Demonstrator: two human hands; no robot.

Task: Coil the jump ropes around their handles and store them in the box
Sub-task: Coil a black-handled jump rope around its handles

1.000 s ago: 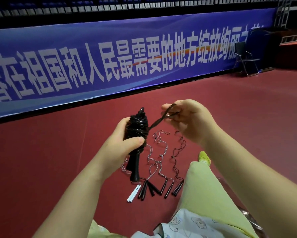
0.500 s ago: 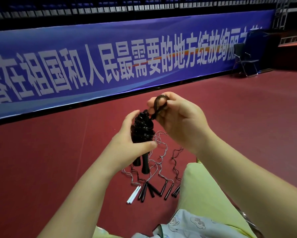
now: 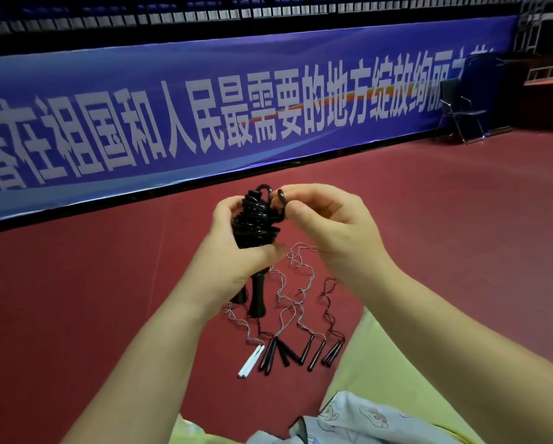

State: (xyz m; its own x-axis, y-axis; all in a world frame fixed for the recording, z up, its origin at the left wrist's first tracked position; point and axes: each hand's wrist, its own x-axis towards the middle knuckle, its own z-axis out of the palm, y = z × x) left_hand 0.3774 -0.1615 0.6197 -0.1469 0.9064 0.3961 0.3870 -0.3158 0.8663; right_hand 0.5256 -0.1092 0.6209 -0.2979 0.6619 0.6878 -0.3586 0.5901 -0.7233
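The glossy black jump rope point(image 3: 256, 219), wound round its black handles, sits at frame centre in the left hand point(image 3: 233, 261), whose grip is clamped on it. The right hand point(image 3: 329, 232) pinches the rope's last loop point(image 3: 281, 200); coiling looks nearly finished. Next, tuck that loop under a turn. No box shows.

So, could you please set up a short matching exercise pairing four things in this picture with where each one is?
Things:
1. coiled black rope
2. rope end loop
3. white handles
4. folding chair

Places:
A. on the red floor, at the left end of the row of handles
B. against the blue banner, far right
C. gripped by the left hand
D. pinched by the right hand

Pairs: 1-C, 2-D, 3-A, 4-B
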